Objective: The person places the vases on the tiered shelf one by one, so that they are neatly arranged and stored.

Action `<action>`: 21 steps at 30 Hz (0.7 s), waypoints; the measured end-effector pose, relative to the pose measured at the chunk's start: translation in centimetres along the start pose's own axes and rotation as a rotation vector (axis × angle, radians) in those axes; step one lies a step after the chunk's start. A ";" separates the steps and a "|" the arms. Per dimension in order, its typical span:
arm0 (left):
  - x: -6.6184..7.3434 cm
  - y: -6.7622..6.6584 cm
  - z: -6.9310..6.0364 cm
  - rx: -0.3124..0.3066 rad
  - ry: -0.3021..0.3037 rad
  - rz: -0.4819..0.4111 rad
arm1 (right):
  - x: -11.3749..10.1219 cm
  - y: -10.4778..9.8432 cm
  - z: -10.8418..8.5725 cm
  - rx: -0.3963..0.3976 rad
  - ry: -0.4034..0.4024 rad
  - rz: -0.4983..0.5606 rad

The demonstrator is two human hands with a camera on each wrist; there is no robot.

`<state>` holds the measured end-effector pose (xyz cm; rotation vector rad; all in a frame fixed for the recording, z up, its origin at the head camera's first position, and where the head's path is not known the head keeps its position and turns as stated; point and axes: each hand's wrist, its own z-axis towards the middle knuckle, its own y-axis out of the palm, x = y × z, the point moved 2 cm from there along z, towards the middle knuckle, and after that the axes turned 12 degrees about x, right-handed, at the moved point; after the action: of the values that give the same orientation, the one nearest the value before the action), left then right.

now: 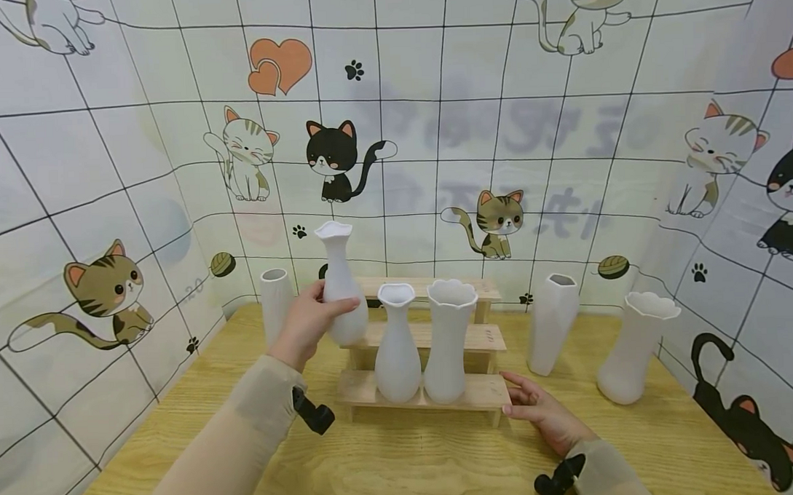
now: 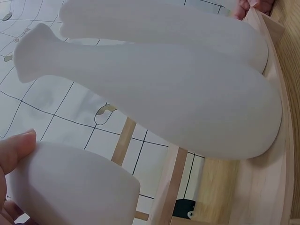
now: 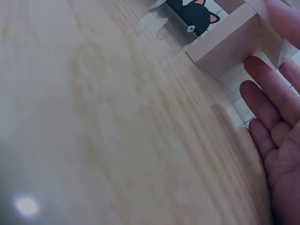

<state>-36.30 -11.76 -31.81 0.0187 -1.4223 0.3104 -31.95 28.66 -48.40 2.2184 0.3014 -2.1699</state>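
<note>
One white, wavy-rimmed, ceramic-looking vase (image 1: pixel 341 281) is clasped in the left grip (image 1: pixel 310 316) near the left edge of a pale, stepped wooden stand (image 1: pixel 483 390); the right grip (image 1: pixel 541 411), fingers relaxed, touches its lower right corner.

Walled behind and on both sides of the wooden table (image 1: pixel 391 470) by white sheeting (image 1: pixel 410 61) gridded in dark. Printed above the table's far edge with cartoon cats (image 1: pixel 333 156) and paw prints (image 1: pixel 355 75). Lit to a bright glare spot (image 3: pixel 26 206) on the table.
</note>
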 end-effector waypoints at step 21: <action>-0.5 3.4 0.7 -0.005 -0.005 -0.040 | 0.0 0.0 0.0 0.005 0.004 0.006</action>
<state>-37.74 -8.76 -32.72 0.0438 -1.4264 0.2738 -31.93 28.63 -48.40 2.2238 0.2898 -2.1654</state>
